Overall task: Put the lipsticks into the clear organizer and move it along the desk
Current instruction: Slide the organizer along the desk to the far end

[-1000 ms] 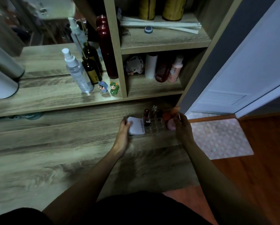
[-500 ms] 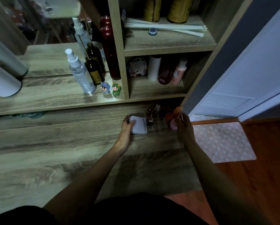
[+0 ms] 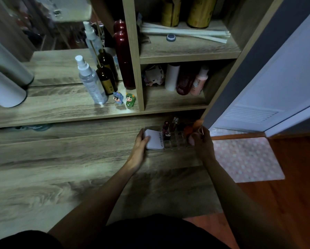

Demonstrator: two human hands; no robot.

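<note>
The clear organizer (image 3: 177,141) stands on the wooden desk (image 3: 60,168) near its right end, under the shelf unit. Lipsticks (image 3: 166,131) stand upright in its compartments, next to an orange and a pink sponge (image 3: 190,132). A white compact (image 3: 155,140) sits at its left side. My left hand (image 3: 140,144) grips the organizer's left end, thumb on the compact. My right hand (image 3: 201,142) grips the right end.
Above the desk, a shelf (image 3: 60,108) carries a spray bottle (image 3: 92,83), dark bottles, a red bottle and two small figurines (image 3: 124,100). More bottles (image 3: 186,79) fill the cubby. The desk's right edge drops to a floor mat (image 3: 247,159) and door.
Both hands keep hold of the organizer's ends. The organizer has slid slightly toward the back of the desk, closer under the shelf.
</note>
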